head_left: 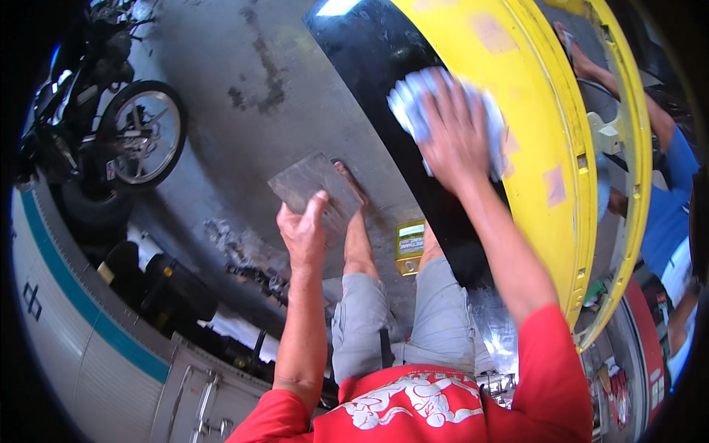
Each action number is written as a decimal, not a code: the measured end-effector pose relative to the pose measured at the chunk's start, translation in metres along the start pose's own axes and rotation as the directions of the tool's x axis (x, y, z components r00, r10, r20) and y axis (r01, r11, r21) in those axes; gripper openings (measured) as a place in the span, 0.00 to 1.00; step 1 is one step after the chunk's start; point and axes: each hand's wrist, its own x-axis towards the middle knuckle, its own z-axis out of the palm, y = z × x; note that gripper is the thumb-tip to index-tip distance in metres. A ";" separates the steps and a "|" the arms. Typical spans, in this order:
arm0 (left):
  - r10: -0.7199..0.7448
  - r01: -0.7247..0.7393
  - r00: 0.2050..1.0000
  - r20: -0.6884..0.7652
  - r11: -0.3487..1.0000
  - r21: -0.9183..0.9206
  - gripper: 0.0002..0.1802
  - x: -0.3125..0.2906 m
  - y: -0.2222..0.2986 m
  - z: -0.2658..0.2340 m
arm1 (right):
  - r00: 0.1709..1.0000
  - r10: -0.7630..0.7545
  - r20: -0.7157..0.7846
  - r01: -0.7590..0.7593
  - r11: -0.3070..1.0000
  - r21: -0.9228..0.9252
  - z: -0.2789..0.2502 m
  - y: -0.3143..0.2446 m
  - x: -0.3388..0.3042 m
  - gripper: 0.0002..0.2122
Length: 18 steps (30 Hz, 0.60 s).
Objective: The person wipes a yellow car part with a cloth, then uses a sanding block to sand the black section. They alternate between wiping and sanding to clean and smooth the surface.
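Observation:
My left hand pinches a thin grey rectangular sheet between thumb and fingers; it looks like sandpaper, but its kind is not certain. Under my right hand is a bunched white-and-blue cloth, pressed onto a large curved vehicle panel. The panel has a glossy black band on its left side and yellow paint on its right, with dull pinkish patches. The cloth lies across the border between black and yellow. My right fingers reach over it, slightly blurred.
A yellow-and-green rectangular can stands on the floor by my feet. A motorcycle is at the far left, a white-and-teal ribbed vehicle body at lower left. Beyond a yellow curved frame at right, another person in blue is partly visible.

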 end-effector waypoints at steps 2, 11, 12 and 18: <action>-0.038 0.048 0.993 0.115 0.995 -0.085 0.17 0.003 -0.011 -0.003 | 0.990 0.103 0.098 -0.094 0.991 -0.092 -0.019 -0.011 -0.115 0.36; -0.205 0.232 0.952 0.229 0.967 -0.101 0.10 0.020 -0.065 -0.071 | 0.996 -0.059 0.066 0.072 0.974 -0.215 0.036 -0.015 0.017 0.39; -0.203 0.223 0.957 0.209 0.971 -0.080 0.10 0.027 -0.069 -0.074 | 0.996 -0.072 0.049 0.082 0.968 -0.237 0.046 -0.020 0.076 0.38; -0.216 0.249 0.962 0.165 0.944 -0.215 0.13 0.042 -0.081 -0.084 | 0.958 -0.249 0.141 0.278 0.925 -0.258 0.060 -0.078 0.120 0.34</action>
